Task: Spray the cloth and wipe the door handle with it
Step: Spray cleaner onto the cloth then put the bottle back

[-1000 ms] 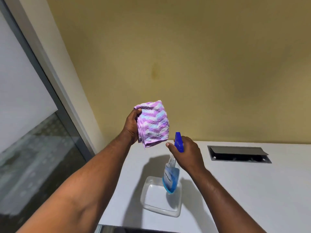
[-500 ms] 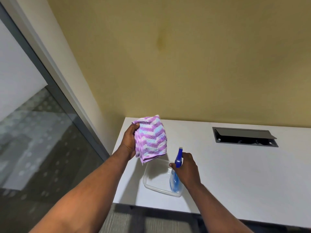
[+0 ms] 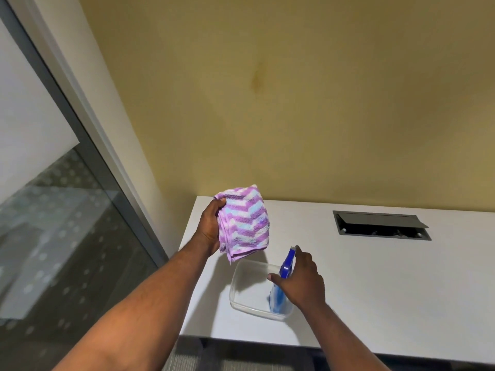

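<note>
- Left hand [image 3: 210, 228] raised above the back-left corner of the white table [image 3: 375, 277], fingers clenched on one edge of the cloth [image 3: 245, 222].
- Cloth folded, striped in purple, white and pale blue zigzags, hanging down from the grasp, its lower corner just above the far-left rim of the clear tray [image 3: 241, 303]; not touching the table.
- Right hand [image 3: 301, 279] closed round the neck of the spray bottle [image 3: 280, 295], thumb out to the left, forefinger up along the blue trigger head.
- Spray bottle roughly upright, blue head pointing toward the cloth, pale blue liquid body down inside the tray at its front-right corner; whether the base rests on the tray floor, cannot tell.
- Clear tray shallow and rectangular, sitting near the front-left corner of the table, close to the front edge.
- Grey cable hatch [image 3: 380, 226] set into the table near the back edge, well to the right of both hands, lid tilted open over a dark slot.
- Yellow wall [image 3: 294, 103] behind the table's back edge, marked by a faint brownish stain.
- Glass panel [image 3: 61, 223] with a grey frame to the left of the table, frosted above, dotted pattern lower down.
- Door handle nowhere visible in this view.
</note>
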Motion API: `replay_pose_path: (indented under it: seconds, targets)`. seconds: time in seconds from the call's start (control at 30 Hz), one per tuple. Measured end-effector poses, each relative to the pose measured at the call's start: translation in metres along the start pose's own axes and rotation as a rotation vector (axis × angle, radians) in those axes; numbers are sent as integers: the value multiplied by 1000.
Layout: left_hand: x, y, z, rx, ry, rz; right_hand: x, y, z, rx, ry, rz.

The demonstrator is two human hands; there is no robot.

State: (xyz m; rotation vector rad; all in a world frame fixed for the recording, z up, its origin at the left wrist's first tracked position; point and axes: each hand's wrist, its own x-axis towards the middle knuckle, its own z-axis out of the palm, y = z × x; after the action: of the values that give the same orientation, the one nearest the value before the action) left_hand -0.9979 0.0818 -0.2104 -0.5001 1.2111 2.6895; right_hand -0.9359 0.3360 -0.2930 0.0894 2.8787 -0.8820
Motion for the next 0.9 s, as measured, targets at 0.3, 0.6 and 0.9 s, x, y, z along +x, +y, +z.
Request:
replay_pose_path:
  seconds: [0.3,0.6,0.9]
  targets:
    - [-26,9,18,33,-61,41,-15,-67,-45,136,267,-139]
    - [-87,22,52,51,-87,128,-47,-143,-105,703,132,-223]
    - [-189,19,82,30,-9,298,-104,-150,-138,799,30,-360]
